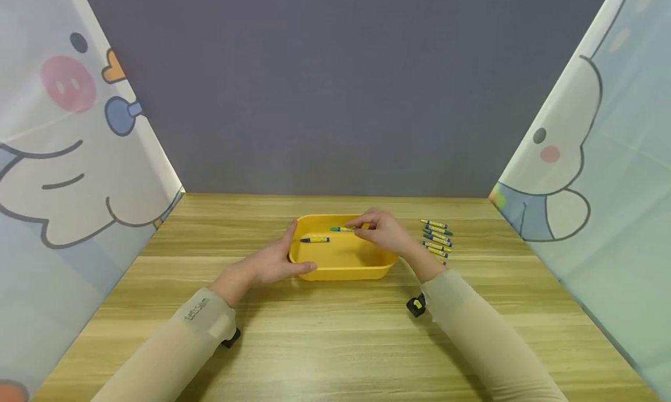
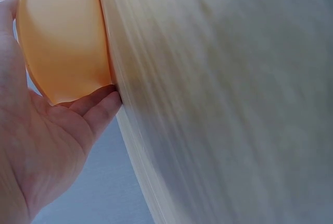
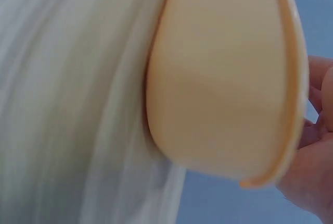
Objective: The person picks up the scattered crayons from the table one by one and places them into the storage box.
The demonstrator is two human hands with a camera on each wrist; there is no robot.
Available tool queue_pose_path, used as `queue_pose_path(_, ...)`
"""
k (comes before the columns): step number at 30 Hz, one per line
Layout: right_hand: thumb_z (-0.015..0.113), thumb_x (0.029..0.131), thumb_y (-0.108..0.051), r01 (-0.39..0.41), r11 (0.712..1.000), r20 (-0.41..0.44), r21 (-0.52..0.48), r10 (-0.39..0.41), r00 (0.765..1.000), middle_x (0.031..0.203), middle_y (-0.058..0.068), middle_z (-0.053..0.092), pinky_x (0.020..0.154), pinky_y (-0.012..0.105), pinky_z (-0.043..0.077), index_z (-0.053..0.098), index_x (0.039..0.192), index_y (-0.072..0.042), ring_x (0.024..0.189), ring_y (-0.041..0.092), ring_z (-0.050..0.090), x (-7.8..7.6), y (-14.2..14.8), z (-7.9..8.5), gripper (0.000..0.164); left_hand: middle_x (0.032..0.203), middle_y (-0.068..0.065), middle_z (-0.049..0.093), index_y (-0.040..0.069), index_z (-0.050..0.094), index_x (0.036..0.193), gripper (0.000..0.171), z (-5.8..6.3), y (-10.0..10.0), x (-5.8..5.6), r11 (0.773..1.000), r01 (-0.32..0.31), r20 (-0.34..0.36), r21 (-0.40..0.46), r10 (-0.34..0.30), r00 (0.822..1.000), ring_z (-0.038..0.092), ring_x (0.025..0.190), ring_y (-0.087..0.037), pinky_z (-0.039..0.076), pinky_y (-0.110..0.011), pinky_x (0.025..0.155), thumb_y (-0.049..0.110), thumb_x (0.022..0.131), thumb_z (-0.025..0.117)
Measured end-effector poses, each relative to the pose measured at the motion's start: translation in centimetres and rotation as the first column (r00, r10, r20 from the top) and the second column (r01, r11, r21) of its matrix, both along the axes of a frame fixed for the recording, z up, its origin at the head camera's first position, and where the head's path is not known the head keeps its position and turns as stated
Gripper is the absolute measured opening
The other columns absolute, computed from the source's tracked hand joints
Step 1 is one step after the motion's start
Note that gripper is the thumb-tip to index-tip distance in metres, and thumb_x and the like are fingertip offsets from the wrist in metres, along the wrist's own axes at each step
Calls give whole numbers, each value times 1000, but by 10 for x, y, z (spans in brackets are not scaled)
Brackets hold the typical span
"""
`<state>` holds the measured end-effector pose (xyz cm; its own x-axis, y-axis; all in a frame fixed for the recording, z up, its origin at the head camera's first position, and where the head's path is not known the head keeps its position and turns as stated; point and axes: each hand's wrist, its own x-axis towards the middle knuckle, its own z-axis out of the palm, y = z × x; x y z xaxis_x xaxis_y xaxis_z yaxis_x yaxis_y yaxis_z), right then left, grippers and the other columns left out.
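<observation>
A yellow plastic tray [image 1: 343, 274] sits on the table in the head view. My left hand [image 1: 275, 261] grips its left end, thumb over the near rim; in the left wrist view that hand's fingers [image 2: 101, 112] lie against the tray's end wall [image 2: 67, 41]. Inside the tray lies a dark blue crayon [image 1: 315, 239] with a yellow wrapper. Over the tray's right part, my right hand [image 1: 385, 233] pinches one end of a green crayon [image 1: 341, 229], its tip pointing left. The right wrist view shows the tray's outer wall [image 3: 218, 78] with part of the right hand [image 3: 312, 166] beyond the rim.
Right of the tray, several crayons [image 1: 437, 239] with yellow wrappers lie in a loose column on the wooden table [image 1: 335, 332]. A dark grey panel [image 1: 335, 99] stands behind the table. Cartoon-printed sheets [image 1: 78, 186] flank both sides.
</observation>
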<state>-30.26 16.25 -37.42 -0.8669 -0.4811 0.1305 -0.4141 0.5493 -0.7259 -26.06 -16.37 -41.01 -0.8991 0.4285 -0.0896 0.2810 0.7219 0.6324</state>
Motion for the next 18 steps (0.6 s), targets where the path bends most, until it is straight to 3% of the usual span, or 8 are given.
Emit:
queue_pose_path(8,69,109,-18,-23,998,-7,63,23,1000,126,7,72,75,34,47,82,132,-20,84,20,51,-2,-27,-10,27,180,-28,23,13,-15,176,135,3,1,0,1000,4,1,-18,-4,1000,39,161,-44,34,-61,131,77,94,70)
queue_pose_path(18,68,108,-17,-38,998,14,59,38,999,127,1,76,94,38,57,83,130,-20,108,18,64,-7,-59,-14,27,178,-31,25,9,-14,176,133,1,0,-1,1000,16,-14,-20,-16,1000,41,159,-47,36,-64,129,76,96,68)
